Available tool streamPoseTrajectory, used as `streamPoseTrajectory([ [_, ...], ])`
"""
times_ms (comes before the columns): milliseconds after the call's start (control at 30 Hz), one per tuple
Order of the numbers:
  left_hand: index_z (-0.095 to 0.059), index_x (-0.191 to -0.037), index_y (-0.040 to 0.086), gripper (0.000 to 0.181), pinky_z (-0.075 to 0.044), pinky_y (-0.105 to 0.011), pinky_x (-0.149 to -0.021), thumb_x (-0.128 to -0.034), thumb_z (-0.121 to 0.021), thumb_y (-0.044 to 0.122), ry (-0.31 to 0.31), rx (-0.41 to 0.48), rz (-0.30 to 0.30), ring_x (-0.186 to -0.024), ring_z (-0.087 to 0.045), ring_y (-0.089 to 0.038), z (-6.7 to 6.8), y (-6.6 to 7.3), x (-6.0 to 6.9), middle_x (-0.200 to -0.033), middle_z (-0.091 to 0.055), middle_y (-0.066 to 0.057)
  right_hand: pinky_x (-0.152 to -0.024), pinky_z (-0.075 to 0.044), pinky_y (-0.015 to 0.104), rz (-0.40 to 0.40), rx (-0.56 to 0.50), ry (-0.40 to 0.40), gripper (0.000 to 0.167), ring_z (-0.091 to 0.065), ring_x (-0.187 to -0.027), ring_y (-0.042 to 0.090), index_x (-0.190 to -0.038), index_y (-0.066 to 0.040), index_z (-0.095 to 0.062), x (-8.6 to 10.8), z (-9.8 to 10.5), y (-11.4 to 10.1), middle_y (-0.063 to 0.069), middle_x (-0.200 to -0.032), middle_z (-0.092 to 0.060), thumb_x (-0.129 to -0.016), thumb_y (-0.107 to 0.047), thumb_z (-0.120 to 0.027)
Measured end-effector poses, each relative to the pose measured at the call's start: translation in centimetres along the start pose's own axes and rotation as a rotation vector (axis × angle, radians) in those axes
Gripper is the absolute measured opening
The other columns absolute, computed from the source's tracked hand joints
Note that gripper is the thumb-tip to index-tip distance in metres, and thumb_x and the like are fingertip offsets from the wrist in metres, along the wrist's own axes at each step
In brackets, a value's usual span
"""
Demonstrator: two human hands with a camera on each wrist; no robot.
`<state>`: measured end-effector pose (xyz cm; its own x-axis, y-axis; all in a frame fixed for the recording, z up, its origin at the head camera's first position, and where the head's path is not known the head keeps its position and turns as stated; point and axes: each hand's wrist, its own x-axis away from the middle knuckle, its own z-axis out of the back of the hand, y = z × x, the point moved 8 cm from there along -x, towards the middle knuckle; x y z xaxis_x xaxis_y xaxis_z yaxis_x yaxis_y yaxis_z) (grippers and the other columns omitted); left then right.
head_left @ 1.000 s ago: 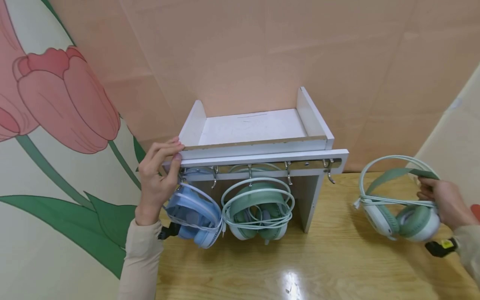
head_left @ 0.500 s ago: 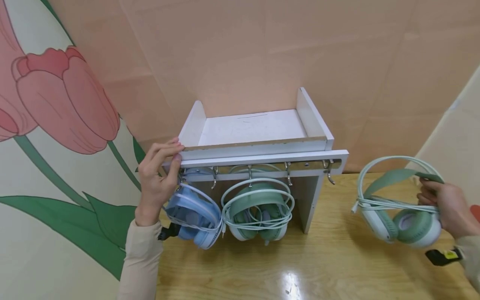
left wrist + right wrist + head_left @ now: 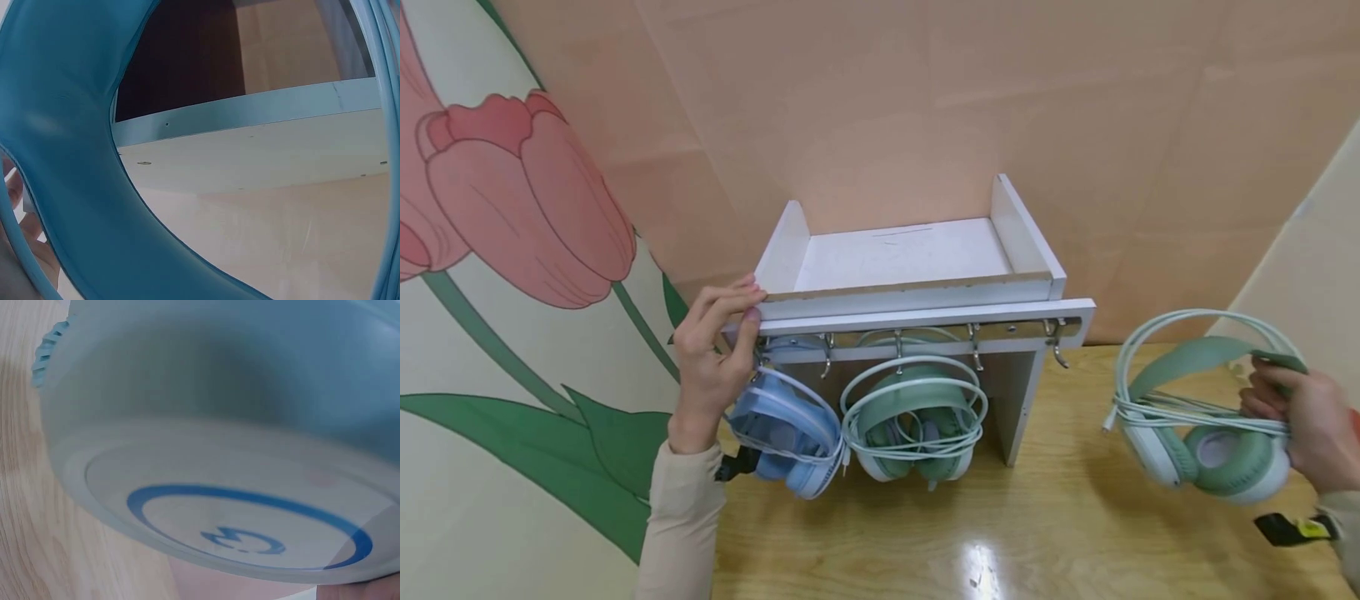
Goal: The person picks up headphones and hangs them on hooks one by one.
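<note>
My left hand (image 3: pixel 711 358) grips the left end of a white hook shelf (image 3: pixel 895 307), fingers over its top edge and thumb on the front. Below it, blue headphones (image 3: pixel 786 433) hang from the shelf; their blue headband (image 3: pixel 69 125) fills much of the left wrist view. Green-and-white headphones (image 3: pixel 913 417) with a wrapped cable hang beside them. Off to the right, my right hand (image 3: pixel 1311 421) holds a second green-and-white pair (image 3: pixel 1232 462) by the side of the headband, above the floor. A white earcup (image 3: pixel 250 487) with a blue ring covers most of the right wrist view.
Bare metal hooks (image 3: pixel 1056 342) stick out at the right end of the shelf. A wood-patterned surface (image 3: pixel 1060 533) lies below, a brownish covered wall (image 3: pixel 1112 150) behind. A tulip-painted wall (image 3: pixel 512 467) stands at left, a pale wall (image 3: pixel 1307 250) at right.
My right hand has drifted slightly right and down, and the headphones it holds have tilted a little. The left hand keeps its place on the shelf.
</note>
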<state>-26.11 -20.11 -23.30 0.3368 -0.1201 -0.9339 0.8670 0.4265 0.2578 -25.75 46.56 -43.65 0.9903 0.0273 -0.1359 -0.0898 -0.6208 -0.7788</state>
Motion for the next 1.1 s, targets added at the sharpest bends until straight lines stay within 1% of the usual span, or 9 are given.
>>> streamPoseTrajectory([
  [133,-0.080,-0.113,-0.003,0.022,-0.058,-0.039,-0.112,-0.0967,-0.066,-0.005,0.003,0.001,-0.002,-0.121,-0.071,-0.038,0.0,0.0,0.0,-0.111,-0.073,-0.023,-0.043,0.000,0.035,0.058,0.052,-0.032,0.049,-0.002,-0.049,0.024,-0.075,-0.008,-0.045,0.5,-1.2,-0.4,0.008,-0.064,-0.005,-0.116,-0.004,-0.018],
  [233,-0.080,-0.113,-0.003,0.022,-0.058,-0.040,-0.111,-0.0965,-0.066,-0.006,0.005,0.007,-0.003,-0.120,-0.071,-0.038,0.0,0.0,0.0,-0.111,-0.073,-0.024,-0.041,-0.001,0.034,0.091,0.033,-0.076,0.049,-0.004,-0.046,0.023,-0.074,-0.008,-0.040,0.8,-2.4,-0.6,0.007,-0.061,-0.006,-0.116,-0.003,-0.015],
  [400,-0.080,-0.112,-0.003,0.021,-0.059,-0.041,-0.111,-0.0964,-0.066,-0.005,0.010,0.003,-0.006,-0.120,-0.071,-0.039,0.1,0.0,0.0,-0.110,-0.073,-0.024,-0.041,-0.001,0.032,0.089,-0.082,-0.148,0.047,-0.007,-0.044,0.021,-0.074,-0.007,-0.031,1.3,-4.1,-0.7,0.006,-0.059,-0.009,-0.115,-0.003,-0.008],
  [533,-0.080,-0.113,-0.003,0.021,-0.059,-0.040,-0.111,-0.0969,-0.066,-0.004,0.004,0.001,-0.002,-0.121,-0.071,-0.038,0.1,0.0,0.0,-0.111,-0.073,-0.023,-0.041,-0.002,0.031,0.074,-0.143,-0.212,0.048,-0.009,-0.043,0.021,-0.073,-0.007,-0.026,1.7,-5.3,-0.7,0.005,-0.057,-0.011,-0.114,-0.005,-0.001],
  [667,-0.080,-0.113,-0.003,0.021,-0.058,-0.040,-0.112,-0.0973,-0.065,-0.004,0.000,0.000,0.005,-0.121,-0.071,-0.037,0.0,0.0,0.0,-0.111,-0.073,-0.023,-0.040,-0.003,0.031,0.095,-0.132,-0.222,0.048,-0.010,-0.043,0.022,-0.072,-0.007,-0.024,2.1,-6.0,-0.9,0.004,-0.057,-0.013,-0.113,-0.004,0.000],
  [800,-0.080,-0.112,-0.003,0.021,-0.058,-0.041,-0.112,-0.0965,-0.066,-0.005,0.006,0.005,0.002,-0.121,-0.071,-0.039,0.0,0.0,-0.1,-0.111,-0.073,-0.023,-0.041,-0.002,0.030,0.121,-0.102,-0.187,0.047,-0.010,-0.044,0.021,-0.072,-0.008,-0.024,2.4,-6.0,-1.2,0.004,-0.058,-0.014,-0.114,-0.004,-0.004],
  [900,-0.080,-0.112,-0.004,0.021,-0.059,-0.042,-0.112,-0.0957,-0.066,-0.006,0.012,0.011,-0.003,-0.120,-0.071,-0.040,0.0,0.1,-0.1,-0.110,-0.073,-0.024,-0.043,-0.002,0.029,0.128,-0.147,-0.203,0.047,-0.011,-0.044,0.021,-0.072,-0.008,-0.023,2.7,-6.2,-1.3,0.004,-0.059,-0.015,-0.115,-0.005,-0.003],
  [1033,-0.080,-0.111,-0.004,0.021,-0.059,-0.042,-0.111,-0.0956,-0.066,-0.007,0.012,0.006,-0.002,-0.120,-0.071,-0.040,0.1,0.2,-0.1,-0.110,-0.073,-0.024,-0.044,-0.002,0.028,0.122,-0.278,-0.278,0.047,-0.013,-0.045,0.021,-0.072,-0.007,-0.021,3.1,-7.0,-1.3,0.005,-0.059,-0.019,-0.113,-0.007,0.001],
  [1100,-0.080,-0.111,-0.004,0.021,-0.059,-0.041,-0.111,-0.0957,-0.066,-0.007,0.010,0.000,0.002,-0.120,-0.071,-0.039,0.2,0.2,-0.1,-0.110,-0.073,-0.024,-0.044,-0.003,0.028,0.116,-0.311,-0.304,0.047,-0.014,-0.045,0.021,-0.072,-0.007,-0.021,3.3,-7.5,-1.1,0.005,-0.059,-0.020,-0.113,-0.007,0.003],
])
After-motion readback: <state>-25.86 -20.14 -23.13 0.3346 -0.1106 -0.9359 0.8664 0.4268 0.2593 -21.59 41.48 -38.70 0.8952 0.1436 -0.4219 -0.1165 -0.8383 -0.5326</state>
